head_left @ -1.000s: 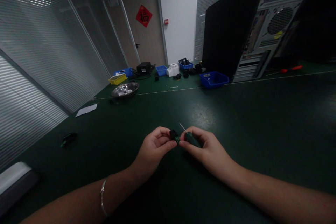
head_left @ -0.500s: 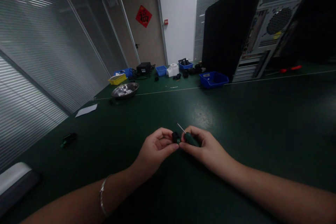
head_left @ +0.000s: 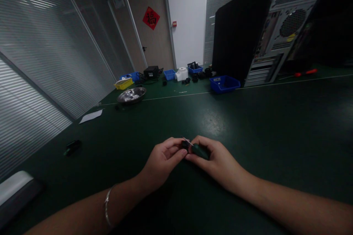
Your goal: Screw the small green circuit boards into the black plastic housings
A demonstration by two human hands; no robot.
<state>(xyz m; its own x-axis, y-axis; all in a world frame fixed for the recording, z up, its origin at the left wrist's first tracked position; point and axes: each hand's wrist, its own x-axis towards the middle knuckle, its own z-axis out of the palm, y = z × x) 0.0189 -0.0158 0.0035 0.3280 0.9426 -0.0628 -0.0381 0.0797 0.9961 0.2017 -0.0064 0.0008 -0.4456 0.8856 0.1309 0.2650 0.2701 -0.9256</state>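
In the head view, a small black part [head_left: 184,145] is pinched in the left hand [head_left: 162,156], low over the middle of the green table [head_left: 275,125]. A green-handled screwdriver [head_left: 200,151] is gripped by the right hand [head_left: 217,158], its shaft meeting the part. Bare mat is seen all around. The steel bowl [head_left: 131,94] and blue bin [head_left: 224,82] are set well apart, toward the far edge.

A small black part [head_left: 184,145], held aloft, touching green-handled screwdriver [head_left: 200,151], shaft angled up-left

Steel bowl [head_left: 131,94], blue bin [head_left: 224,83], computer tower [head_left: 278,25].
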